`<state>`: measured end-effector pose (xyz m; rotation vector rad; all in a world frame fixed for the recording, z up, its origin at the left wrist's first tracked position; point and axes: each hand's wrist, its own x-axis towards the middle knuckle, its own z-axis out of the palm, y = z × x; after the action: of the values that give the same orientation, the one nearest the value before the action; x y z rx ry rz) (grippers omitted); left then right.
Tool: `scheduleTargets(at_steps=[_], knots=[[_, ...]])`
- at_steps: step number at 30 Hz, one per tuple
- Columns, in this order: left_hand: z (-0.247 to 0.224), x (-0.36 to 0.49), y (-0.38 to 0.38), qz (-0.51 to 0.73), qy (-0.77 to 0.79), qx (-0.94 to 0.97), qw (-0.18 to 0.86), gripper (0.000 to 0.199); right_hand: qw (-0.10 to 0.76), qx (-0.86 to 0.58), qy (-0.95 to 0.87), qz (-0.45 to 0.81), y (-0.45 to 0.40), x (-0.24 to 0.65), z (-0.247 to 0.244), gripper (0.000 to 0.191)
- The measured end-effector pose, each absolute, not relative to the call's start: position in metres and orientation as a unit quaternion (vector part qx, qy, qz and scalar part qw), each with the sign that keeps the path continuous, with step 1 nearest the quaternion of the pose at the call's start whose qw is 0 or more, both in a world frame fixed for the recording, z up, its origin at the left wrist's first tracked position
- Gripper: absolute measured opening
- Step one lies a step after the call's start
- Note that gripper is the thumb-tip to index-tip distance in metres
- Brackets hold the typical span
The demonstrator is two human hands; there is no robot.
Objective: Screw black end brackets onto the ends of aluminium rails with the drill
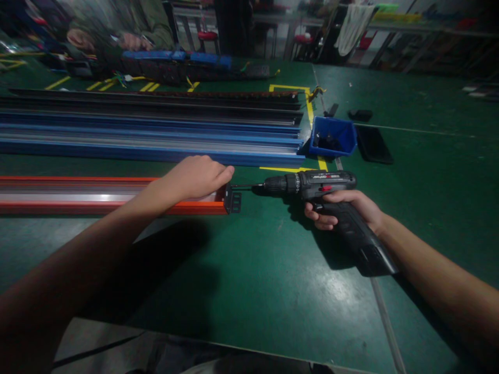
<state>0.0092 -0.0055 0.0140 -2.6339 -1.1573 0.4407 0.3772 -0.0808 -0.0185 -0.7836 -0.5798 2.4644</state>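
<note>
My right hand (343, 208) is wrapped round the handle of a black cordless drill (312, 183), a finger near its trigger. The drill lies level and points left; its long thin bit (247, 186) reaches the black end bracket (228, 199) on an orange metal channel (195, 208). Whether the tip sits in a screw is too small to tell. Over the channel's right end lies my left hand (202, 176), closed on the orange channel, with the thumb against the top of the bracket. Its other fingers are mostly hidden behind the hand.
Blue channels (156, 143) and black channels (156, 106) lie beyond the orange one. A blue bin (333, 136) with small dark parts stands at their right end, beside a flat black object (375, 144). Across the table (429, 171), another person's hands (130, 41) are near blue-and-black pieces.
</note>
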Motion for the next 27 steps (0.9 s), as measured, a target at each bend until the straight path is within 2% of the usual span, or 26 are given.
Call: scheduleTargets(at_steps=[8,27], knots=[[0.0118,0.0078,-0.0044,0.128,-0.403,-0.9,0.108,0.054,0.238,-0.32,-0.235,0.886,-0.0811,0.3778,-0.018,0.022],[0.011,0.009,-0.0035,0.122,-0.423,-0.894,0.088,0.055,0.246,-0.289,-0.218,0.899,-0.0812,0.3766,-0.0187,0.026]])
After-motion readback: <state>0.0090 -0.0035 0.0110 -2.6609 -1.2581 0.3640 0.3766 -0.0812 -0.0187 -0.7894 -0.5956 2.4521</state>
